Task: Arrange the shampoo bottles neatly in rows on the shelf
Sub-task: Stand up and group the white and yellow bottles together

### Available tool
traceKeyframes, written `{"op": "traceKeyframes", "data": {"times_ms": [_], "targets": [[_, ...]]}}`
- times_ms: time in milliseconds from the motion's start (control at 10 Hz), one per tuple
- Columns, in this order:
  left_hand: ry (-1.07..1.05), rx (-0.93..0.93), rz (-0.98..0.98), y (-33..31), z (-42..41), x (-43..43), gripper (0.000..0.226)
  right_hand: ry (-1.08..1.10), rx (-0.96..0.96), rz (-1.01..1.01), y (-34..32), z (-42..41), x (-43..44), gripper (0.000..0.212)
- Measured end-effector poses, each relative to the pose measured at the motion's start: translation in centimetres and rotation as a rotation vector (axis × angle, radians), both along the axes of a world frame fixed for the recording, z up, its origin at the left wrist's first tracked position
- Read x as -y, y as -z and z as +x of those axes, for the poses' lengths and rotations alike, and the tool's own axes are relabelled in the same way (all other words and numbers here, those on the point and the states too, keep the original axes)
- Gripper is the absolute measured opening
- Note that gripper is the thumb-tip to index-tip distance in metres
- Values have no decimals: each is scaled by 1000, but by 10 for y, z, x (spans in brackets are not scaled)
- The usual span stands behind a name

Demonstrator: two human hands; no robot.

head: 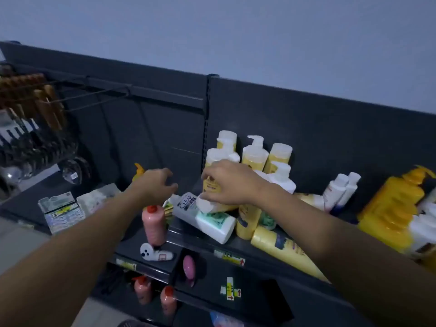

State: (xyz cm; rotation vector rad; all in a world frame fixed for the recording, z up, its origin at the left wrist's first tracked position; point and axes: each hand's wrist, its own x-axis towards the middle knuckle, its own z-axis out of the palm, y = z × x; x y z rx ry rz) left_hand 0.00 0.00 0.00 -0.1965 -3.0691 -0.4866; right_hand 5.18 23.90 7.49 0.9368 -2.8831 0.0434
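Note:
My right hand grips a yellow shampoo bottle with a white cap, tilted above the dark shelf. Under it lies a white CLEAR bottle and a white bottle with a green label. Several yellow pump bottles stand upright against the back panel. My left hand hovers to the left with fingers loosely curled, holding nothing. Below it stands a pink bottle with a red cap. A yellow bottle lies along the shelf's front edge, partly hidden by my right arm.
A large yellow pump bottle and small white bottles stand at the right. Packets lie at the left beside hanging combs. Pink bottles sit on a lower shelf. A white bottle lies on its side.

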Motion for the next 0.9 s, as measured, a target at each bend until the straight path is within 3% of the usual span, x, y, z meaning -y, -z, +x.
{"op": "traceKeyframes", "data": {"times_ms": [100,200,400,500,600,700,900], "targets": [[19,106,-33,24,-19,7,31,-35,30,220,16,-15,16,52],[43,205,-88,45,-32,3,31,-5,82,304,23,-21,21,60],[-13,368,-109,65,-64,-2,35,-49,54,333,25,-25,26,53],[19,509,-181,58,-69,-7,18,-76,5,367,23,-28,28,46],[66,588,-237,74,-104,4,22,-62,-33,391,13,-32,27,43],[42,658,-157,132,-176,22,18,9,-56,379,-5,-35,19,46],[-92,571,-42,-1,-63,-21,32,196,-42,316,-29,-49,-10,43]]}}
